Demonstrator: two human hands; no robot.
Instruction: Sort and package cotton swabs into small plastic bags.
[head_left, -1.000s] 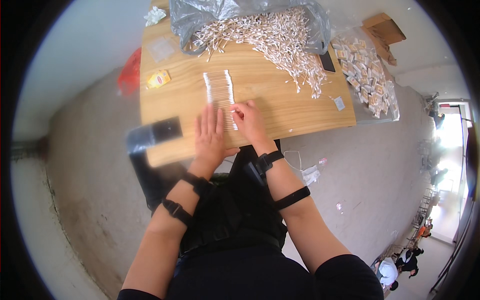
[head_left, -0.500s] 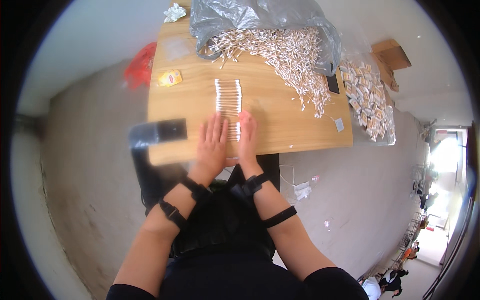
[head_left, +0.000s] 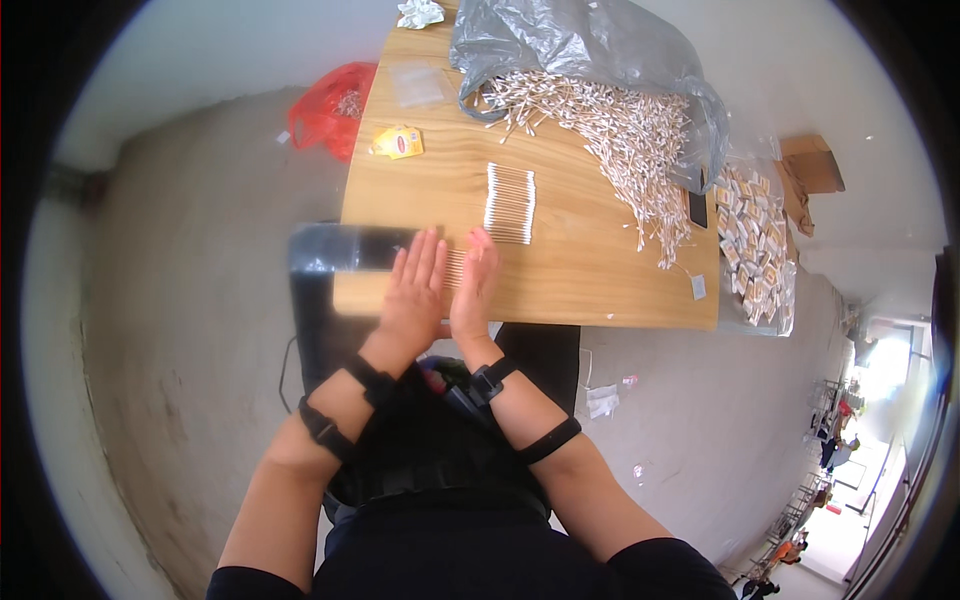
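Near the table's front edge, my left hand (head_left: 412, 298) lies with its fingers straight and stretched forward. Facing it, my right hand (head_left: 474, 285) stands on its edge, fingers extended and slightly bent at the tips. A small batch of cotton swabs (head_left: 455, 267) lies side by side in the narrow gap, its ends against both hands. Just beyond and to the right, a neat row of cotton swabs (head_left: 510, 205) rests flat on the wooden table (head_left: 580, 290), apart from my hands. My thumbs are mostly hidden.
A loose swab heap (head_left: 640, 140) spills from a grey plastic bag (head_left: 580, 40) at the back. A dark glossy strip (head_left: 345, 248) overhangs the left edge, near a yellow packet (head_left: 398, 142) and red bag (head_left: 325, 112). At right are a phone (head_left: 698, 207) and bagged small packs (head_left: 752, 240).
My view has shifted, moving the table rightward in the picture. Both hands have slid left across the table with a batch of swabs, which is now separate from the longer row.
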